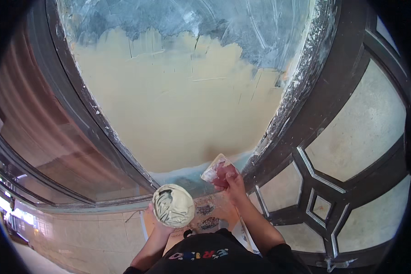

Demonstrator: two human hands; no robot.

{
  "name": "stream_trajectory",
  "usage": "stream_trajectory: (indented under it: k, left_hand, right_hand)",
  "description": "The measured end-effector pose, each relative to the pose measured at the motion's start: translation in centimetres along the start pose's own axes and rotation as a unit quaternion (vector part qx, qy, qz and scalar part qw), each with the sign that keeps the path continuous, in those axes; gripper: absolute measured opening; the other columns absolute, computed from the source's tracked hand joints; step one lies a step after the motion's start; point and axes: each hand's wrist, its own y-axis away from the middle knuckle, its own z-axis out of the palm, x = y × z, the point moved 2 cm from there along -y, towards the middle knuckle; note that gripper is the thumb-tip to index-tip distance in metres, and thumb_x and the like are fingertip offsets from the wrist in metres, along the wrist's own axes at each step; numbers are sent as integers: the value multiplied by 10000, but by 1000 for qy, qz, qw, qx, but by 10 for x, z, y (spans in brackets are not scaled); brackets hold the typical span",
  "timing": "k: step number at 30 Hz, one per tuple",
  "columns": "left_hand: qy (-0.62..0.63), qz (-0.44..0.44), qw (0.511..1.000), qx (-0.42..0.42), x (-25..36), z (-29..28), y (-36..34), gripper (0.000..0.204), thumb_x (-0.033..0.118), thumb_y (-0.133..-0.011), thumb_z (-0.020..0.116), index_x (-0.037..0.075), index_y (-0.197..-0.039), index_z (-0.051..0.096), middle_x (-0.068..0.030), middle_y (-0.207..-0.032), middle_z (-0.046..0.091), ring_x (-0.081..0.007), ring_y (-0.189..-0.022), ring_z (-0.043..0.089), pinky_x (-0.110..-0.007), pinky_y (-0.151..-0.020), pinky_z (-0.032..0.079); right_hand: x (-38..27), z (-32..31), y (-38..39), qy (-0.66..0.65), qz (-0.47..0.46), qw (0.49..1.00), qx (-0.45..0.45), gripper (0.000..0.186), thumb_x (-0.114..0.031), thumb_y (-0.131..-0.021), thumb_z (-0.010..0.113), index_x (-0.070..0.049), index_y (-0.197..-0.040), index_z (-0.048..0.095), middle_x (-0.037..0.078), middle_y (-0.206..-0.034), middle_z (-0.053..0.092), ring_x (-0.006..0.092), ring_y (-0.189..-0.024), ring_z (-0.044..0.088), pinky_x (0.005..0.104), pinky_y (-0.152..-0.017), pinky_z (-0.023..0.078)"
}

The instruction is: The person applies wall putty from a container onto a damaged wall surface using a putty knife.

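Note:
My left hand is closed around a round container of cream putty, whose surface is creased and swirled, with a dark patch near the top; the container's sides are mostly hidden. In my right hand is a reddish putty spreader, smeared with pale putty and tilted near the lower right of the wall panel. I cannot tell whether its edge touches the wall. Cream putty coats most of the panel, with a few thin ridges and scratches. Above it shows blue-grey wall with streaks.
Dark frames border the panel; the right frame is spattered with white. Beyond it stands a dark door with pale panes. Reddish-brown curtain shows through glass at left. Below lie floor tiles and a stained cardboard sheet.

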Motion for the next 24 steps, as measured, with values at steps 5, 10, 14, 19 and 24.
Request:
stream_trajectory:
  k: [5, 10, 14, 19, 24]
  left_hand:
    - [-33, -22, 999, 14, 4, 12, -22, 787, 707, -846, 408, 140, -1390, 463, -116, -1401, 494, -349, -1250, 495, -544, -1031, 405]
    - [-60, -27, 997, 41, 10, 17, -30, 832, 751, -823, 386, 143, -1384, 469, -124, -1377, 510, -360, -1229, 504, -557, -1016, 408]
    - [-51, -21, 998, 33, 18, 27, -29, 857, 748, -833, 327, 130, -1417, 428, -127, -1400, 495, -347, -1265, 486, -525, -1049, 393]
    - [-9, -28, 999, 22, 26, 28, -28, 862, 768, -818, 334, 146, -1403, 450, -125, -1386, 506, -351, -1239, 502, -535, -1025, 408]
    - [1, -14, 1000, 17, 34, 28, -26, 855, 751, -816, 356, 141, -1408, 443, -130, -1392, 502, -355, -1249, 500, -542, -1034, 406]
  right_hand:
    - [-13, 34, 18, 37, -49, 998, -8, 441, -288, -968, 591, -29, -1302, 467, 105, -1163, 625, 220, -963, 671, 362, -734, 604]
    - [-20, 53, 39, 201, -106, 973, -34, 290, -197, -1004, 518, -6, -1222, 505, 114, -1113, 642, 205, -995, 651, 345, -858, 545]
    - [-25, 75, 47, 222, -154, 961, -58, 298, -243, -1007, 527, -14, -1195, 561, 58, -1001, 632, 132, -891, 585, 291, -835, 472]
    - [-18, 84, 42, 272, -140, 949, -76, 263, -200, -1008, 505, 18, -1139, 570, 117, -1098, 656, 182, -1004, 632, 326, -888, 502]
    - [-15, 86, 36, 325, -104, 936, -82, 230, -162, -988, 530, 12, -1127, 586, 119, -1104, 661, 180, -1003, 627, 332, -868, 501]
